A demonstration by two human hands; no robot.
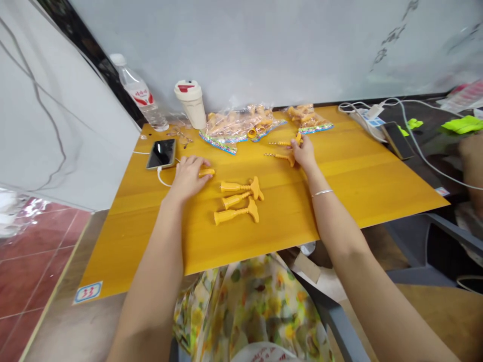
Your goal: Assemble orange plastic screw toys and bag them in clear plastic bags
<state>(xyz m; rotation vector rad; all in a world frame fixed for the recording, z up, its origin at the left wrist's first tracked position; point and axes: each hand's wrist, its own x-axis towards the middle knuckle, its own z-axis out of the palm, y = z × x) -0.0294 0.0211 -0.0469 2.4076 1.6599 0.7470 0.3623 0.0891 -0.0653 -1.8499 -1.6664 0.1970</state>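
Yellow wooden surface [377,186] before grey wall [264,50] | left fingers [192,163] curled over orange plastic piece [207,172] | right fingers [298,142] pinching small orange-handled corkscrew [285,143] | three orange T-handled parts [239,198] lying between hands | bagged parts [241,128] beyond, phone [161,153] at left

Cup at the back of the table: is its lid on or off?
On: a white lid with a red mark sits squarely on top of the cream cup, covering its mouth.
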